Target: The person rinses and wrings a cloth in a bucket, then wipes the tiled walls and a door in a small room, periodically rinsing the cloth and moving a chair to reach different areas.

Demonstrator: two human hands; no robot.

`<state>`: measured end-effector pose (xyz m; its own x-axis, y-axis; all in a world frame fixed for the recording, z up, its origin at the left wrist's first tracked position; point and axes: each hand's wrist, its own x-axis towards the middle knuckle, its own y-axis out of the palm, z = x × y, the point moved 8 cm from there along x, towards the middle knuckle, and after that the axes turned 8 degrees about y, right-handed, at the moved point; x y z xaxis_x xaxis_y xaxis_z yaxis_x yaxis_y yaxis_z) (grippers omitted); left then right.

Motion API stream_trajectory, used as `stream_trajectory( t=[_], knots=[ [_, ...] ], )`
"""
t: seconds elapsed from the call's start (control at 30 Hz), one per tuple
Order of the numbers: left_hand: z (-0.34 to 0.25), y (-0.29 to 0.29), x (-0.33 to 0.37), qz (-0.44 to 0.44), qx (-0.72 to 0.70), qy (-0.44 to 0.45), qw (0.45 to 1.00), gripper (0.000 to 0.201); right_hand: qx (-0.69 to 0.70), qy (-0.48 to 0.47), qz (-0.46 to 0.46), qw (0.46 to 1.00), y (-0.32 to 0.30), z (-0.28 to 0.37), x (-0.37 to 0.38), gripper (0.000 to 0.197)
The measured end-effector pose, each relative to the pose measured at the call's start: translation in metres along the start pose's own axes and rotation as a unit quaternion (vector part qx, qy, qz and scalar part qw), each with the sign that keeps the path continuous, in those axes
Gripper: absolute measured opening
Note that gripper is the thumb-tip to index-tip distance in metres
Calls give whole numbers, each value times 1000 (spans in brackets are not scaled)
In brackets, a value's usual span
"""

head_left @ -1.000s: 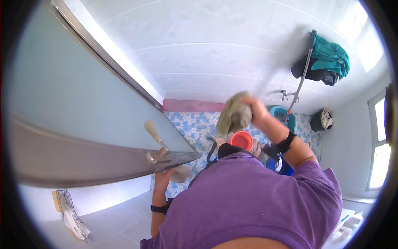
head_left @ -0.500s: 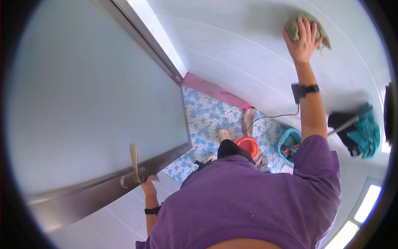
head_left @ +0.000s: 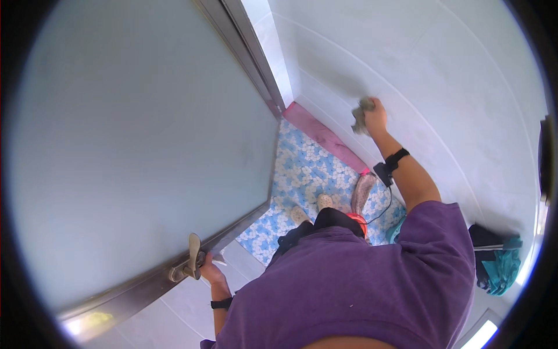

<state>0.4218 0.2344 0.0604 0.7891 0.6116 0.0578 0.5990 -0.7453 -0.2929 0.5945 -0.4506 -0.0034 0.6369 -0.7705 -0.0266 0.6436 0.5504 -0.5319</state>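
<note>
My right hand (head_left: 376, 118) is closed around a bunched grey-green cloth (head_left: 361, 115), low by the pale tiled wall (head_left: 418, 99). The cloth hangs in folds from my fist; whether it touches the wall, I cannot tell. At the lower left, my left hand (head_left: 211, 271) grips the edge of a frosted-glass door (head_left: 139, 145), right beside its metal lever handle (head_left: 194, 256). A pale metal part shows past that hand, and some of its fingers are hidden behind the door frame.
A pink rolled strip (head_left: 325, 138) lies along the wall's foot on blue flowered flooring (head_left: 308, 168). A patterned tube-like roll (head_left: 363, 192), a red bucket (head_left: 356, 219) and a teal basin (head_left: 395, 230) stand near my feet. Teal and black cloths (head_left: 500, 267) hang at the right.
My right hand has come down the wall and leftward with the cloth, from spread flat over it to a closed fist. The left hand stays at the door edge.
</note>
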Motion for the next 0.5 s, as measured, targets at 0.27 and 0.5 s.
stream_trajectory(
  t=[0.27,0.5],
  knots=[
    [18,-29,-10,-261,-169,-472,825,33,392,-225,-14,892,80,276,71,41],
    [106,-125,3,37,262,-90,960,43,213,-541,-76,810,252,322,107,84]
  ],
)
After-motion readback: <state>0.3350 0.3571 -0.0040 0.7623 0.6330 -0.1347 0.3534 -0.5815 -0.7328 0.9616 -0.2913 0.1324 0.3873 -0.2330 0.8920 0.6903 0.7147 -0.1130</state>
